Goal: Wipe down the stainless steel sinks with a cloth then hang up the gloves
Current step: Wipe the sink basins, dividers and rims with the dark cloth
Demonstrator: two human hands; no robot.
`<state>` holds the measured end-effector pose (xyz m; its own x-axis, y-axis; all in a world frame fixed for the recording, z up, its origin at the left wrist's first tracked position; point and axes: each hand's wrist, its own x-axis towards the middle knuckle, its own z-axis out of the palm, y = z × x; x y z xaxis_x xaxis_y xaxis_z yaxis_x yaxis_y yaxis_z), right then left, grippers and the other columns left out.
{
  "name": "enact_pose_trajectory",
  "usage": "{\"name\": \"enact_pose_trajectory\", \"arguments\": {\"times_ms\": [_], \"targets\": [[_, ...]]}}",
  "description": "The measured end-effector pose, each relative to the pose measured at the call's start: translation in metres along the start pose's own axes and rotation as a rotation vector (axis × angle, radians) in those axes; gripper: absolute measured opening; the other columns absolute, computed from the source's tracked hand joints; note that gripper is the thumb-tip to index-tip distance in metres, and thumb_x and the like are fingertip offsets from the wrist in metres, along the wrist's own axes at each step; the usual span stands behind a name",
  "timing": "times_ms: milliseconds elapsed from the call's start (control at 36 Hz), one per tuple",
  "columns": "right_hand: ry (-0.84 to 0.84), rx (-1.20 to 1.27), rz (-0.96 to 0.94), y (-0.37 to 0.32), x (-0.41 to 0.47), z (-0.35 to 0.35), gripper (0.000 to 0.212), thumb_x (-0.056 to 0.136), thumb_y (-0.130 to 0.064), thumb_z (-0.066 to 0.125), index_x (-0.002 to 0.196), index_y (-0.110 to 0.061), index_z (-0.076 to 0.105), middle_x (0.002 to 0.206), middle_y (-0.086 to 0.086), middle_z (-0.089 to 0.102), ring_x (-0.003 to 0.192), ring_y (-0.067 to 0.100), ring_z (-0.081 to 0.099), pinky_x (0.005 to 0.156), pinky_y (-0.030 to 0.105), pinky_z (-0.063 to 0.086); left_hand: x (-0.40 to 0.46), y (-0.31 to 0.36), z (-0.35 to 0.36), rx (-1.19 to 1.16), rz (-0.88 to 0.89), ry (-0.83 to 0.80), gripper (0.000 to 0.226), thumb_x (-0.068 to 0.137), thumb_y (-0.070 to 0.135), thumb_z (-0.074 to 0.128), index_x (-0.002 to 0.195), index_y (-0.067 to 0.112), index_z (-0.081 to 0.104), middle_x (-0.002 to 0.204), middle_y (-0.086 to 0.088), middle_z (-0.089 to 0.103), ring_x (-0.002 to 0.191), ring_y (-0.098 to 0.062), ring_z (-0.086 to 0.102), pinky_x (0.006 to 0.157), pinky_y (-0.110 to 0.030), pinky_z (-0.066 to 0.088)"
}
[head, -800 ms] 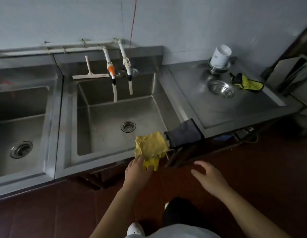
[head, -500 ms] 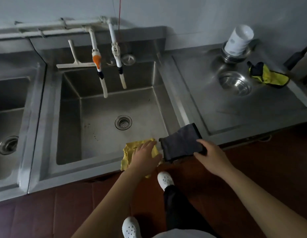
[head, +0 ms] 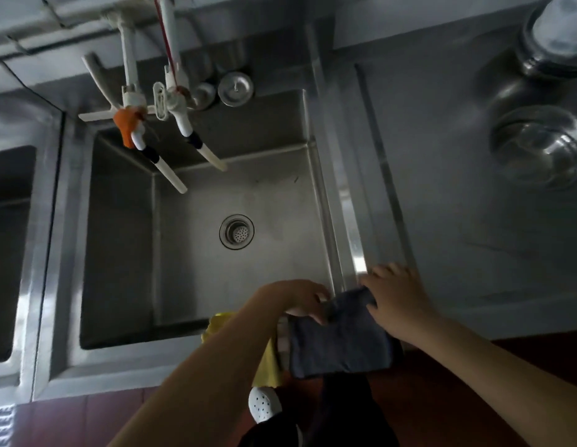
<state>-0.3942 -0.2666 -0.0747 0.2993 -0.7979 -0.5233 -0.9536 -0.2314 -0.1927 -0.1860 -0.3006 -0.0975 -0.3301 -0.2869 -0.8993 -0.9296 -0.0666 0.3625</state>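
A dark grey cloth (head: 342, 343) hangs over the front rim of the middle stainless steel sink (head: 216, 272), at its right corner. My left hand (head: 300, 300) pinches the cloth's upper left edge. My right hand (head: 396, 301) grips its upper right corner. A yellow cloth (head: 267, 362) lies on the rim just left of the grey one, mostly hidden under my left forearm. No gloves show in this view.
Two white taps (head: 171, 124) and a white squeegee (head: 100, 101) hang over the sink's back. A second basin (head: 9, 246) lies at the left. Steel bowls (head: 538, 146) stand on the drainboard (head: 474, 221) at the right. A drain (head: 237, 232) sits mid-basin.
I have stepped closer and lean over the sink. My left hand left the yellow cloth and moved right onto the grey cloth; my right hand has closed on its corner.
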Motion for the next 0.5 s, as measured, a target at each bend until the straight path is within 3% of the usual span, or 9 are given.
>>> {"name": "enact_pose_trajectory", "arguments": {"times_ms": [194,278,389,500], "targets": [[-0.057,0.159,-0.040,0.007,0.001,-0.013,0.012,0.089,-0.022,0.059,0.101,-0.024,0.058,0.108,-0.005,0.055,0.109,0.019,0.048,0.093,0.035,0.039,-0.007,-0.004,-0.020,0.008,0.008,-0.043,0.046,0.074,0.035,0.082,0.117,0.025,0.067,0.109,0.008,0.063,0.106,-0.017,0.058,0.091,-0.033,0.047],[-0.097,0.426,-0.015,0.015,-0.003,-0.020,0.010,0.087,-0.018,0.062,0.094,-0.023,0.058,0.093,-0.005,0.061,0.090,0.016,0.058,0.077,0.033,0.048,-0.015,-0.009,-0.023,-0.050,0.030,-0.007,0.034,0.075,0.031,0.082,0.104,0.024,0.067,0.104,0.004,0.066,0.101,-0.018,0.060,0.091,-0.035,0.049],[-0.189,0.675,-0.057,0.027,-0.011,-0.028,0.015,0.090,-0.019,0.064,0.093,-0.030,0.055,0.087,-0.012,0.059,0.075,0.000,0.052,0.066,0.022,0.041,-0.036,-0.020,-0.021,-0.215,0.110,0.064,0.033,0.076,0.022,0.083,0.105,0.019,0.069,0.101,-0.002,0.068,0.088,-0.012,0.059,0.080,-0.028,0.048],[-0.217,0.774,-0.066,0.030,-0.022,-0.035,0.012,0.094,-0.019,0.060,0.092,-0.030,0.055,0.092,-0.005,0.060,0.083,0.011,0.057,0.074,0.027,0.044,-0.056,-0.029,-0.016,-0.219,0.147,0.100,0.035,0.079,0.020,0.081,0.111,0.021,0.067,0.097,0.007,0.065,0.084,-0.007,0.058,0.073,-0.018,0.046]]}}
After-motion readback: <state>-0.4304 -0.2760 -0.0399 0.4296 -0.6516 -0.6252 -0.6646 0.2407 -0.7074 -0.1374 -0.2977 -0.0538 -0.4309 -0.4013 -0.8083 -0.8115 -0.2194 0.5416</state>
